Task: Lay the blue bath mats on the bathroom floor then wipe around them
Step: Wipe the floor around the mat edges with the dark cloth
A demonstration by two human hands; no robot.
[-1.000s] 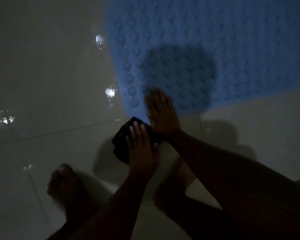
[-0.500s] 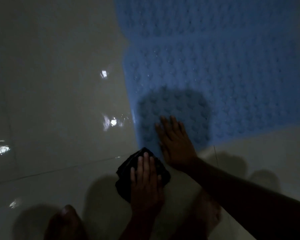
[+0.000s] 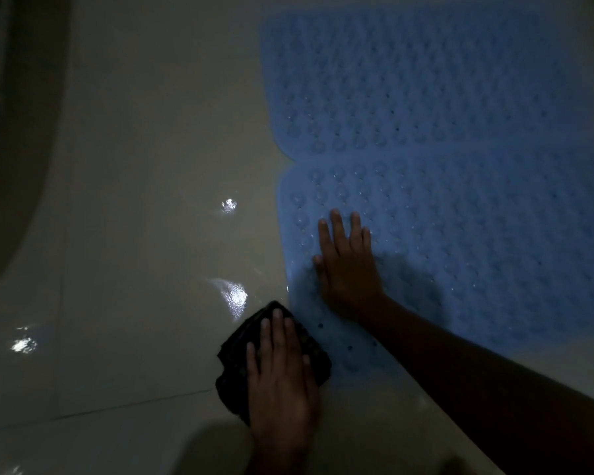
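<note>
Head view, dim light. Two blue bath mats side by side on pale glossy floor [image 3: 134, 200]: near mat [image 3: 477, 252] and far mat [image 3: 426, 80], edges meeting at notch on left. Right hand [image 3: 347, 265] flat on near mat's left part, fingers spread, gripping nothing. Left hand [image 3: 282, 378] palm down on dark cloth [image 3: 234, 361], fingers extended, pressing it to tile just beside near mat's left edge. Wet glints on floor left of mats.
</note>
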